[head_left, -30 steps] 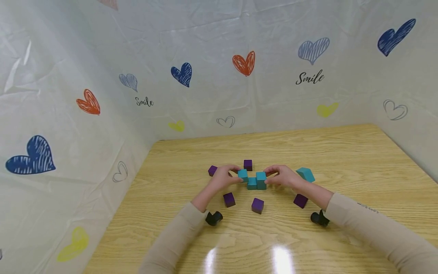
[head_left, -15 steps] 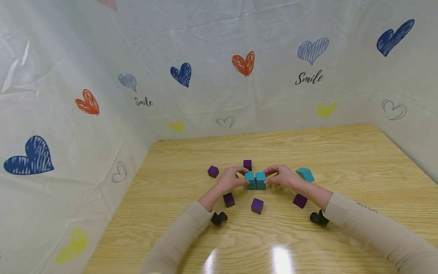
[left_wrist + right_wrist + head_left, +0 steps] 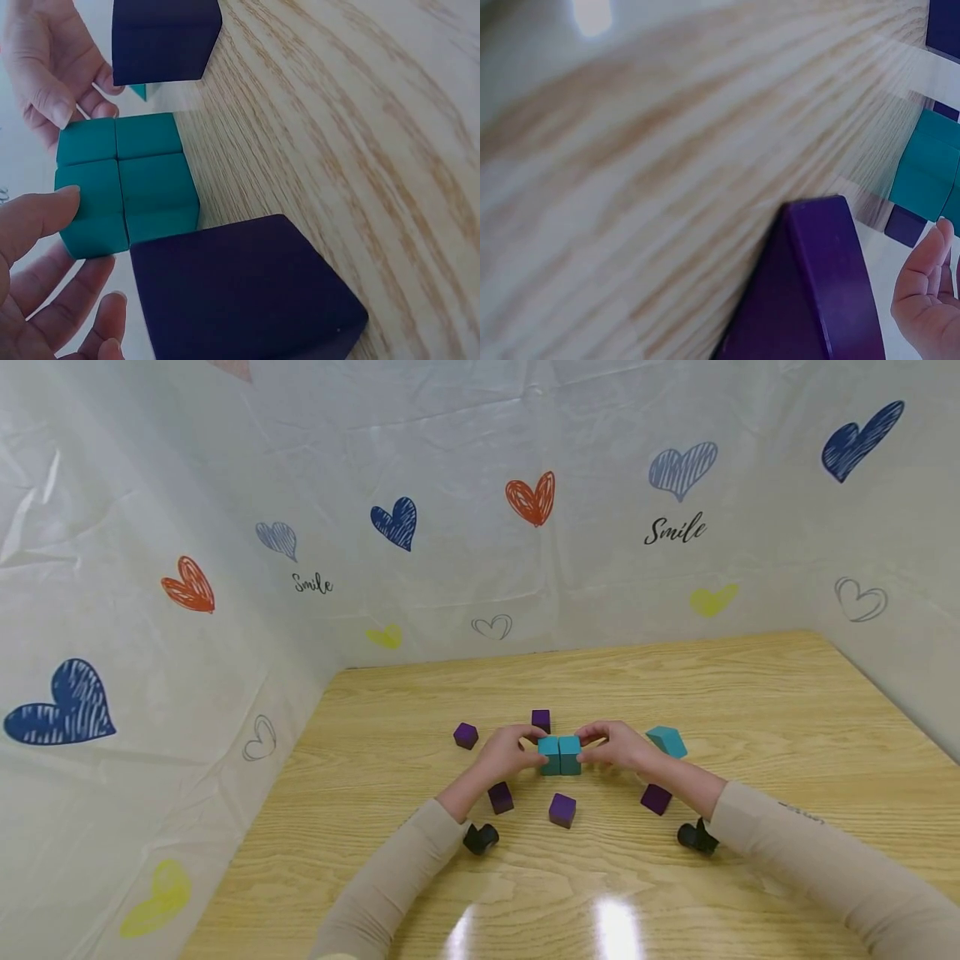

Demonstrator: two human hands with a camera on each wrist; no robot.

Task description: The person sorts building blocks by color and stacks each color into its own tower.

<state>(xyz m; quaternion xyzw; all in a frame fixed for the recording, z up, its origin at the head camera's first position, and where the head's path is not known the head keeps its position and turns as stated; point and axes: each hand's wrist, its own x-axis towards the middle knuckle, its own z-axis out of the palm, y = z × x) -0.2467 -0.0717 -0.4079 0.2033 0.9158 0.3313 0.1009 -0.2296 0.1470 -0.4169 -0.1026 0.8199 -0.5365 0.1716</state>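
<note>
Teal cubes [image 3: 559, 756] stand on the table as a small wall, two wide and two high, faces flush. With thumb and fingers my left hand [image 3: 502, 755] pinches the upper left cube [image 3: 90, 196] by its front and back. On the other side, my right hand [image 3: 622, 746] pinches the upper right cube [image 3: 87, 141] the same way. In the right wrist view, only the thumb side of the right hand [image 3: 926, 289] shows, its tip at the teal wall's edge.
Several purple blocks lie round the wall: one block [image 3: 541, 721] behind, another block [image 3: 562, 810] in front, one block [image 3: 500, 797] by my left wrist, one block [image 3: 656, 799] under my right forearm. A teal wedge-like block [image 3: 667, 741] lies beyond my right wrist. A printed sheet [image 3: 435, 593] hangs behind.
My left hand has moved right and lowered its teal cube onto the lower left cube, closing up beside the right column. The right hand has stayed at its cube.
</note>
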